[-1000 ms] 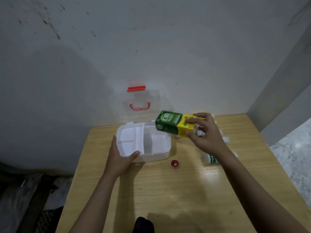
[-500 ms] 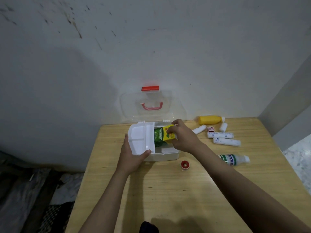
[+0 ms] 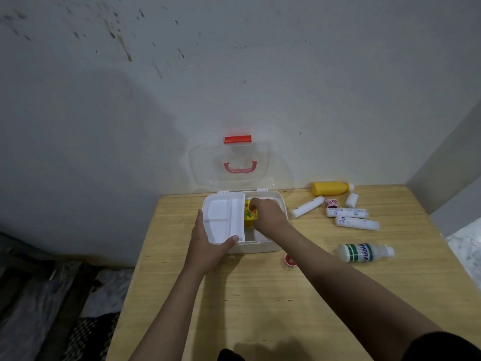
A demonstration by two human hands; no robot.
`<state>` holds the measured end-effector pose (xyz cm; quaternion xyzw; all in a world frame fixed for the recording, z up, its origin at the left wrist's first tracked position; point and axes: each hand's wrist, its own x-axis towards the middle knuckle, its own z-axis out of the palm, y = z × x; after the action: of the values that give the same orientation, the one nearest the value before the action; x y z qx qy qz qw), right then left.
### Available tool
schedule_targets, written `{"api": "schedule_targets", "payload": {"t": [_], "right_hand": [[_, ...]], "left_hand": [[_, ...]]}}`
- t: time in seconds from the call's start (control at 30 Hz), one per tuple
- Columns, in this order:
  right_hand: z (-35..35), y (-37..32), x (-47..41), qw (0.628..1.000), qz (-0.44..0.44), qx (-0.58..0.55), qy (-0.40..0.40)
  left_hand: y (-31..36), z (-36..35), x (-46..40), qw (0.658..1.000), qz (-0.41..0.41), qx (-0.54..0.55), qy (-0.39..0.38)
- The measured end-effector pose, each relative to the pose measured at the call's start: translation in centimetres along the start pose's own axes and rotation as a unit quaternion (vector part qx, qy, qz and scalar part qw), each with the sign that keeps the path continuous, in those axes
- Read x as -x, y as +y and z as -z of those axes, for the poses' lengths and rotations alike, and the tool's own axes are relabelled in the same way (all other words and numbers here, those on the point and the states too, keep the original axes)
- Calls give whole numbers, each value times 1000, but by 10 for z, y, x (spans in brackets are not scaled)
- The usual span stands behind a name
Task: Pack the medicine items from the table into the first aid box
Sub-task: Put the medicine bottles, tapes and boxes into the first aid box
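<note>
The white first aid box stands open at the table's back edge, its clear lid leaning on the wall. My left hand grips the white inner tray, pulled to the box's left side. My right hand reaches into the box and holds the green and yellow medicine carton, which stands deep inside beside the tray. To the right on the table lie a yellow bottle, several white rolls, a white and green bottle and a small red tape roll.
The wooden table sits in a corner, with a grey wall behind and another on the right. Its left edge drops to a floor with dark cloth. A small white bottle and a red-labelled jar lie among the rolls.
My right hand carried the carton from above the table down into the box, and it now sits lower beside the tray. My left hand stayed on the tray.
</note>
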<state>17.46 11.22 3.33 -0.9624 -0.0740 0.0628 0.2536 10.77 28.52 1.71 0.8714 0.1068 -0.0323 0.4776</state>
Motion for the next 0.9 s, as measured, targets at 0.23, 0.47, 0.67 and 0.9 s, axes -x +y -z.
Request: {"api": "schedule_targets", "payload": {"t": [0.23, 0.47, 0.67, 0.9], "right_hand": [[20, 6, 8, 991, -35, -111, -72], [32, 33, 52, 974, 31, -166, 150], [32, 129, 122, 927, -154, -94, 330], [28, 158, 140, 784, -489, -239, 298]], "left_hand": [[-2, -1, -2, 1000, 12, -2, -2], [-6, -3, -3, 1000, 5, 5, 5], [-8, -5, -4, 1000, 15, 1, 10], [-7, -5, -4, 1000, 13, 6, 12]]}}
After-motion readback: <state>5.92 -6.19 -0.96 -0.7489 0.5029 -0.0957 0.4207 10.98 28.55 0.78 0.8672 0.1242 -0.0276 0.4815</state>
